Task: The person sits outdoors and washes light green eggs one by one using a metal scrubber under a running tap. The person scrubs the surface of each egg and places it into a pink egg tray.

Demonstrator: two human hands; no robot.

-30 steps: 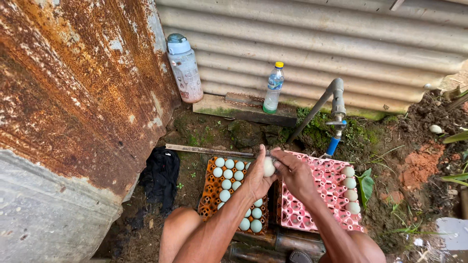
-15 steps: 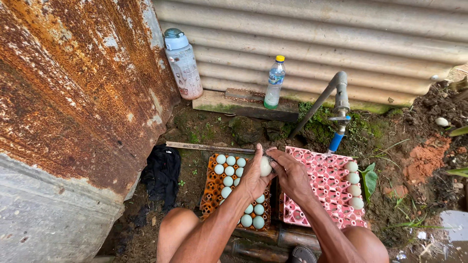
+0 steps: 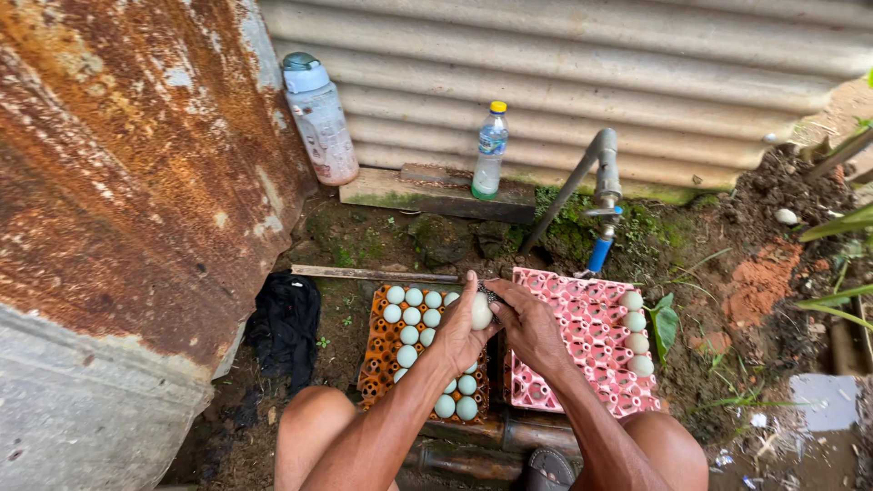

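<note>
At bottom centre, the left hand grips a pale egg; the right hand curls its fingers against it, pressing a dark scrubber. Beneath lie an orange tray of bluish eggs and a pink tray holding four. Farther up: a black cloth at left, a tap, a small bottle and a large jug against the corrugated wall.

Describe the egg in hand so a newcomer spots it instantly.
Find the orange tray of pale eggs and the pink tray on the ground. Between them, the left hand holds one egg against the right hand. It alone is lifted off the trays.
</note>
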